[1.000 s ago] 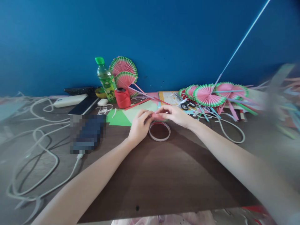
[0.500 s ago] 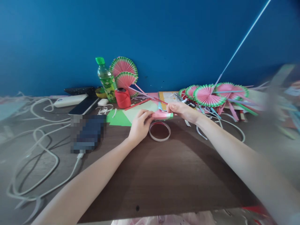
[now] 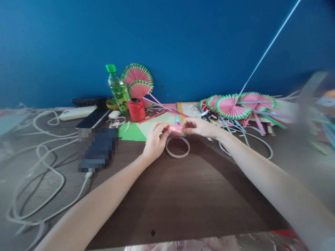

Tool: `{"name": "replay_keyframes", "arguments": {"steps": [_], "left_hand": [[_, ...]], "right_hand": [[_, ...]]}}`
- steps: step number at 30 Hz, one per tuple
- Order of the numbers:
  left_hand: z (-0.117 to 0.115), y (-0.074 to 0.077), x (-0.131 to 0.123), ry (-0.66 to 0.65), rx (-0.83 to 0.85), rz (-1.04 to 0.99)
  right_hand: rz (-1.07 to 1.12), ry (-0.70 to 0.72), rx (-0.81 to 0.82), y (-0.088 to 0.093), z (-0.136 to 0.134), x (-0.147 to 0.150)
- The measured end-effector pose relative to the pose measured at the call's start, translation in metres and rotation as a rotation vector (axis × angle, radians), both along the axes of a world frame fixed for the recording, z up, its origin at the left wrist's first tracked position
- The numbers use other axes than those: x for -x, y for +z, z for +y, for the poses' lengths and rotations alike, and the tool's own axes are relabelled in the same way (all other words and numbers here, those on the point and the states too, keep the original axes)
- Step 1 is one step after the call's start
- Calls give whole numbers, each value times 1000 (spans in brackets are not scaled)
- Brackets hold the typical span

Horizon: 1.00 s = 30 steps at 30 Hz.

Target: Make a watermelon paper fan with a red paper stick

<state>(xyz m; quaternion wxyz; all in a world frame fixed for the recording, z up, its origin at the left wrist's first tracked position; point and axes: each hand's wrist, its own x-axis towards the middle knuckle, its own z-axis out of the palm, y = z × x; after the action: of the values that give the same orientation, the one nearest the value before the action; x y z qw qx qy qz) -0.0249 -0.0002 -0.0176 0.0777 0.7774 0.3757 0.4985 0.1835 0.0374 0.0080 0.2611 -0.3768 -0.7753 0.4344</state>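
Between my hands is a small pink folded paper (image 3: 176, 129) with a green edge at its right end. My left hand (image 3: 156, 138) is closed on its left end, thumb and fingers pinched together. My right hand (image 3: 197, 127) pinches the green right end, its fingertips partly hiding it. Just below the paper, a roll of clear tape (image 3: 178, 156) lies flat on the table. Behind my left hand are pale and bright green paper sheets (image 3: 133, 131). Finished pink and green pleated paper fans (image 3: 233, 106) lie to the right of my right hand.
A green-capped bottle (image 3: 117, 85), a red-wrapped roll (image 3: 136, 110) and more pleated fans (image 3: 138, 77) stand against the blue wall. A phone (image 3: 101, 150) with a white cable (image 3: 64, 179) lies on the left. Scissors (image 3: 202, 111) and paper strips lie behind my right hand.
My right hand has let go of the red strip at the back and come down onto the right end of the pink folded paper. My left hand keeps its hold.
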Motion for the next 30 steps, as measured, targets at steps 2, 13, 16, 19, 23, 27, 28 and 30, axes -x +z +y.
{"name": "replay_keyframes", "arguments": {"steps": [2,13,16,19,23,27,28,30], "left_hand": [[0,1,0,-8,16,-26],[8,-2,5,77,-45,-46],[9,-4,5,92,-66,-30],[8,-6,3,68,-100,37],[5,-6,0,1,-196,161],[0,-5,-1,-76,-251,317],[-1,-6,-1,-85,-259,355],[-3,-6,0,-92,-287,419]], "right_hand": [[28,-32,2,-3,0,1],[287,-233,96,11,7,-17],[120,-445,14,19,11,-34],[-197,-587,-44,25,13,-52],[-415,-667,-29,28,15,-71],[-477,-666,-184,19,22,-77],[-477,-644,-223,15,24,-76],[-468,-600,-266,6,28,-71]]}}
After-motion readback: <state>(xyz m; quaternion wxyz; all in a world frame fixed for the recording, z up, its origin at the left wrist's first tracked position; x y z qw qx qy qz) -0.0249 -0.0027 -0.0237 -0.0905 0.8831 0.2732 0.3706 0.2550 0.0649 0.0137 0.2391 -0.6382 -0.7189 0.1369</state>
